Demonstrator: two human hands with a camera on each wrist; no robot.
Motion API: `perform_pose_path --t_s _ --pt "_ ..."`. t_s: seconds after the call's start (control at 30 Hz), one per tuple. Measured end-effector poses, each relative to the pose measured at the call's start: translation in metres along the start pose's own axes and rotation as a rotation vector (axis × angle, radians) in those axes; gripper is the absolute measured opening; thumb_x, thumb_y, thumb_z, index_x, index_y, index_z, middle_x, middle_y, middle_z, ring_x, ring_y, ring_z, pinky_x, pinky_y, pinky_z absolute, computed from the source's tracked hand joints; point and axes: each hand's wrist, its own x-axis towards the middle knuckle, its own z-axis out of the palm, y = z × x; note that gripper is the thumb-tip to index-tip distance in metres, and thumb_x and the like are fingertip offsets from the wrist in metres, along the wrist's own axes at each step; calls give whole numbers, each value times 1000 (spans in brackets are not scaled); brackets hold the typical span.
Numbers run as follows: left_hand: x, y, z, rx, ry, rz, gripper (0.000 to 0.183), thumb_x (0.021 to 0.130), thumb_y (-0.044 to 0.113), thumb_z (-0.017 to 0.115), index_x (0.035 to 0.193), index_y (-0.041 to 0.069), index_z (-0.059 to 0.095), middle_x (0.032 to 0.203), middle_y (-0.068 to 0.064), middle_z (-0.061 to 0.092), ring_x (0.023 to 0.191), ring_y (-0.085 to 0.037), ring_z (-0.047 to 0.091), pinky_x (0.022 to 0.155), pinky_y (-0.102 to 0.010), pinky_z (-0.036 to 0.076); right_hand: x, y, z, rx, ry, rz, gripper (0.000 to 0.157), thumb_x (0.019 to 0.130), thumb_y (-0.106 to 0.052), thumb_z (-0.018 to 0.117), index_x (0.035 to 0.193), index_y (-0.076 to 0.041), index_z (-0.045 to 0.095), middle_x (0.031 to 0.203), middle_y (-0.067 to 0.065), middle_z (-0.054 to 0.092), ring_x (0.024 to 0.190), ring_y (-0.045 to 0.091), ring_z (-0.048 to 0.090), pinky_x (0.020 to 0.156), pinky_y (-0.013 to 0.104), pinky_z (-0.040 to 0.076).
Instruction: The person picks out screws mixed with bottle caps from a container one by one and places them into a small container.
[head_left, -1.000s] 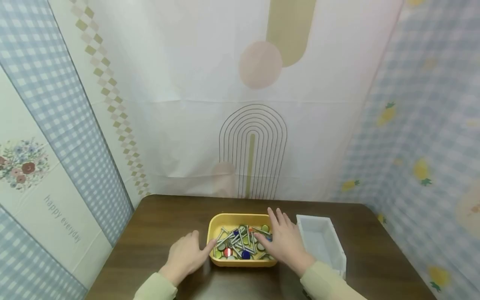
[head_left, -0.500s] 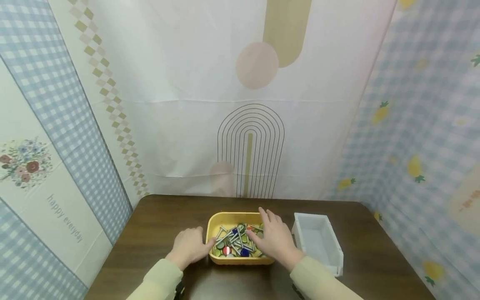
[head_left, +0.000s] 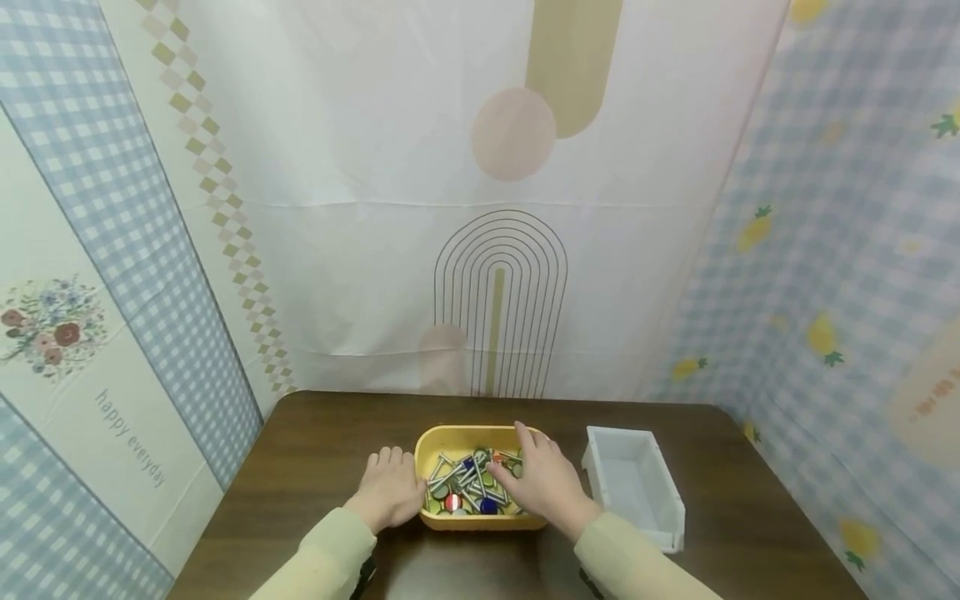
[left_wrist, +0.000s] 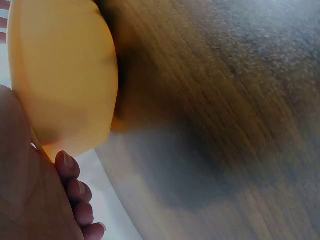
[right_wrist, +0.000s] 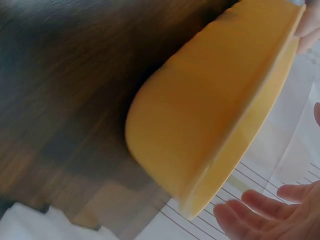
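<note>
A yellow plastic tub (head_left: 483,523) stands on the table, holding a jumble of silver bolts (head_left: 477,472) and bottle caps, among them a blue cap (head_left: 488,506) and a red-and-white cap (head_left: 453,502). My left hand (head_left: 388,487) is at the tub's left end, its thumb side against the rim and its fingers outside, loosely bent. In the left wrist view, those fingertips (left_wrist: 72,175) lie beside the tub's outer wall. My right hand (head_left: 547,482) reaches over the tub's right end, thumb above the contents. Its fingers (right_wrist: 265,205) look extended and apart from the rim in the right wrist view.
To the right of the tub is a white rectangular bin (head_left: 669,492), close by the right forearm. Both stand on a dark brown wooden table (head_left: 322,433). Behind it hangs a patterned cloth (head_left: 360,275), with checked cloths at both sides.
The right hand has shifted left, further over the tub. The left hand has turned so its fingers point forward, and its thumb no longer shows over the rim.
</note>
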Motion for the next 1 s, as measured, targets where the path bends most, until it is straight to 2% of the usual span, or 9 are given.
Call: perform_pose_path --t_s 0.13,0.33,0.4,0.5,0.63,0.73,0.83,1.0 --pt "-1 1 1 -23 8 -6 35 93 31 50 100 -3 54 90 -11 43 90 -31 39 85 -50 31 7 -1 2 205 -32 63 94 84 -70 53 146 -2 34 138 24 47 122 38 50 96 53 41" --pt "0 2 2 -40 8 -15 34 92 31 51 98 -2 54 89 -11 42 90 -30 39 86 -50 31 19 5 4 493 -115 143 93 81 -62 65 139 6 39 109 20 63 95 28 63 77 44 52" --pt "0 2 3 -36 10 -17 33 92 31 51 98 -1 53 88 -10 41 89 -30 38 85 -50 31 22 8 7 540 -129 153 90 81 -58 68 135 9 42 107 19 64 92 26 64 76 42 53" --pt "1 2 6 -28 12 -12 33 93 31 49 98 -1 53 87 -9 40 88 -29 36 84 -48 31 26 12 11 600 -136 164 73 83 -46 72 123 12 53 103 21 65 85 26 65 74 42 53" --pt "2 3 9 -35 12 -5 33 93 31 49 98 -1 52 87 -9 39 87 -29 35 83 -47 30 28 14 17 620 -166 184 45 85 -36 74 94 7 68 85 18 67 69 22 64 63 39 52" --pt "3 4 8 -44 8 -4 32 93 30 49 95 -1 52 86 -9 39 86 -29 35 82 -48 30 30 15 20 588 -176 194 36 85 -33 74 78 2 69 72 12 66 61 18 58 54 34 47" --pt "3 4 6 -30 -1 -9 30 93 31 49 93 1 51 85 -8 39 86 -28 35 82 -47 31 33 17 24 571 -178 206 35 85 -29 74 64 -4 62 59 4 59 52 13 50 48 28 40" --pt "3 4 4 -37 -3 -20 29 93 30 49 92 1 51 85 -8 39 86 -28 36 82 -47 31 38 21 34 529 -196 196 48 85 -26 74 49 -16 43 43 -6 41 41 8 36 40 24 31"
